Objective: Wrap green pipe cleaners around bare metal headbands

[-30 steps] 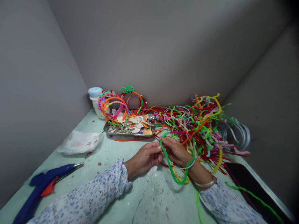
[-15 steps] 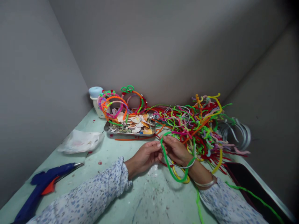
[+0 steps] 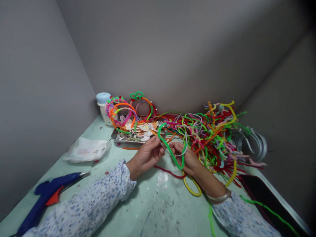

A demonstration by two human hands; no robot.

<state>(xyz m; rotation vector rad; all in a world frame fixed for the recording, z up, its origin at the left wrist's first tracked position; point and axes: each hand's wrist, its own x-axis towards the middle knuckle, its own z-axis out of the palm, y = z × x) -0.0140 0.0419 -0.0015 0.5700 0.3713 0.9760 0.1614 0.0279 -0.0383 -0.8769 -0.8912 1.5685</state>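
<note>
Between my two hands is a thin silver headband with a fuzzy green pipe cleaner along it, curving down in a loop. My left hand is closed, thumb and fingers pinching near the left end of the band. My right hand closes its fingertips around the band's middle; the exact grip is partly hidden behind the green loop. A dark red pipe cleaner lies on the table below my hands. Close to my right wrist is a yellow pipe cleaner loop.
A metal tray of shells holds decorated headbands. To its right spreads a tangled pipe cleaner heap, beside bare headbands. A blue glue gun, a plastic bag, a lidded bottle and a dark phone-like slab lie around.
My hands have moved slightly apart, the left one shifting left and up. The headband and green pipe cleaner have turned and risen, uncovering the red and yellow pipe cleaners beneath.
</note>
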